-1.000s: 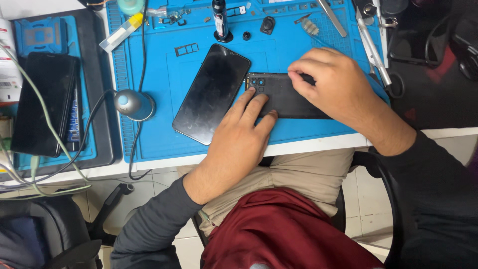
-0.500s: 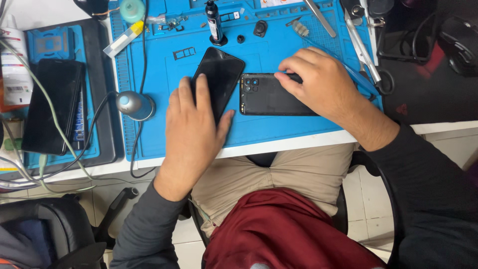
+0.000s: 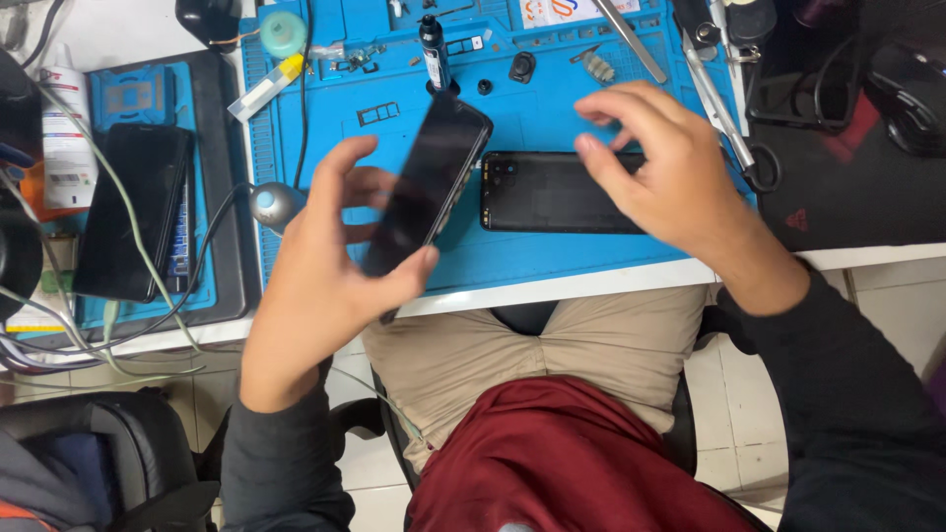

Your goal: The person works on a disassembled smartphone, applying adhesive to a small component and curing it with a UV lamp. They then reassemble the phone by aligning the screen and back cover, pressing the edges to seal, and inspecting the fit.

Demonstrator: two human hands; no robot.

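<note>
Phone screen (image 3: 426,187), a thin black panel, held clear of the blue work mat (image 3: 552,246) by the left hand (image 3: 340,246). The hand is clamped on the panel's edges: the thumb presses the near right edge low down, and the fingers curl round the left edge behind it. The panel's long axis runs on a diagonal, its upper end pointing up and to the right toward the small black bottle (image 3: 434,54) at the back of the mat, its lower end pointing down and left toward the white front edge of the tabletop (image 3: 591,286). Its dark glass face is turned toward the camera and slightly tilted.

Phone body (image 3: 552,192), black, lies flat on the mat just to the right of the lifted panel, long axis left to right, parallel to the tabletop's front edge. The right hand (image 3: 660,172) hovers over its right end, fingers spread and loosely bent, gripping nothing; whether the fingertips touch the body cannot be told, as the hand is blurred.

Tweezers (image 3: 724,108) and a metal pick (image 3: 631,39) rest at the mat's far right. To the left, a second dark phone (image 3: 133,212) lies on a smaller blue mat (image 3: 192,286), beside a white bottle (image 3: 64,138) and trailing cables (image 3: 118,197).
</note>
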